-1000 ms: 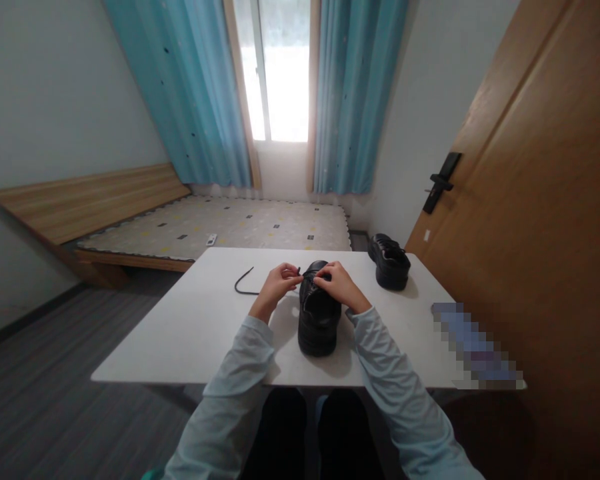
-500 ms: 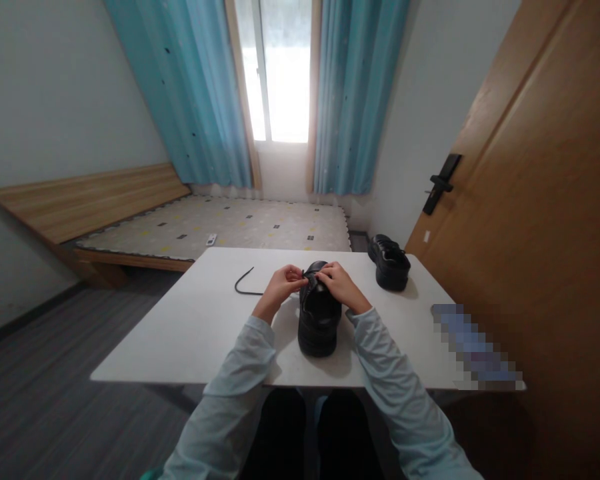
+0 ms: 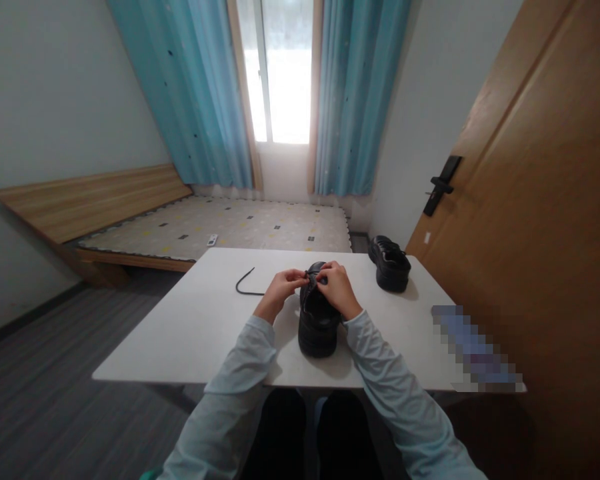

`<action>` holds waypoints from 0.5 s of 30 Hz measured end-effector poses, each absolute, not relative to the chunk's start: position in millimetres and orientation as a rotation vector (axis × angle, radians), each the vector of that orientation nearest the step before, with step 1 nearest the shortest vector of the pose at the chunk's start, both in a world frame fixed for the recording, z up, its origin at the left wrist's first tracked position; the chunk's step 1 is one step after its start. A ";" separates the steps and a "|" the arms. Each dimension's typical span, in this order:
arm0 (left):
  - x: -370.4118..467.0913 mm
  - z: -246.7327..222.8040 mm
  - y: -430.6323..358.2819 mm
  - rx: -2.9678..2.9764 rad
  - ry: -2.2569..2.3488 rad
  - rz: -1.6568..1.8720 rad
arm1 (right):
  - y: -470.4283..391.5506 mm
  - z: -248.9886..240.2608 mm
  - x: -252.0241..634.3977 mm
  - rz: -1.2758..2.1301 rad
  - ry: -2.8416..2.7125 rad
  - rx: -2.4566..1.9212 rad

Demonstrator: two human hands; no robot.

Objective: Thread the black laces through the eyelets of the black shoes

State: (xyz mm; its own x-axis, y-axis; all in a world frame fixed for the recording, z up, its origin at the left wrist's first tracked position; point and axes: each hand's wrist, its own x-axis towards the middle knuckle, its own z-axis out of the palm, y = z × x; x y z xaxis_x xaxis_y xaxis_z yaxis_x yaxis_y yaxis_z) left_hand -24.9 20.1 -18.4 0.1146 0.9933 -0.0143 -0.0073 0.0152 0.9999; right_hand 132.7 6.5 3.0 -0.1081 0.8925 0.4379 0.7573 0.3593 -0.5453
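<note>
A black lace-up shoe (image 3: 318, 333) stands upright on the white table, heel toward me. At the left side of its lacing, my left hand (image 3: 283, 292) is closed, thumb and fingers pinching the dark shoelace (image 3: 250, 293). One loose length of that lace curves out on the table to the left of the hand. My right hand (image 3: 339, 288) is closed in a pinch over the right side of the lacing, seemingly on the lace too, though its fingertips partly cover the spot. The toe is partly hidden behind the hands.
The matching black shoe (image 3: 391, 267) sits at the table's far right corner. A blurred-out bluish item (image 3: 475, 347) lies along the right edge of the white table (image 3: 180, 333). Beyond are a bed (image 3: 260, 227) with a small white object (image 3: 213, 240) and a wooden door (image 3: 545, 200).
My right hand has drawn in slightly, its thumb and fingers now bunched closer over the shoe's lacing. The left hand keeps its pinch, and the shoes stay put.
</note>
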 end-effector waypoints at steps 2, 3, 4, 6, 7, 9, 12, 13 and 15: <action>-23.8 -16.5 19.2 1.267 1.104 1.083 | 6.7 3.7 133.3 0.241 -1.879 -1.416; -23.1 -15.0 18.4 1.274 1.081 1.068 | 7.0 4.2 134.0 0.255 -1.865 -1.406; -22.4 -13.3 17.5 1.272 1.051 1.063 | 7.3 4.8 134.9 0.276 -1.849 -1.397; -21.3 -9.3 15.7 1.234 0.982 1.092 | 8.3 6.5 138.1 0.330 -1.814 -1.378; -21.0 -7.3 14.9 1.208 0.952 1.118 | 8.8 7.7 140.5 0.356 -1.797 -1.371; -20.9 -3.5 13.6 1.165 0.906 1.177 | 10.1 10.9 147.2 0.392 -1.758 -1.365; -21.8 0.8 12.5 1.142 0.886 1.254 | 12.7 16.2 162.1 0.414 -1.688 -1.372; -22.3 1.7 12.3 1.135 0.886 1.279 | 13.9 17.5 167.8 0.418 -1.663 -1.378; -23.3 2.6 12.5 1.125 0.885 1.331 | 16.8 19.0 178.7 0.429 -1.611 -1.400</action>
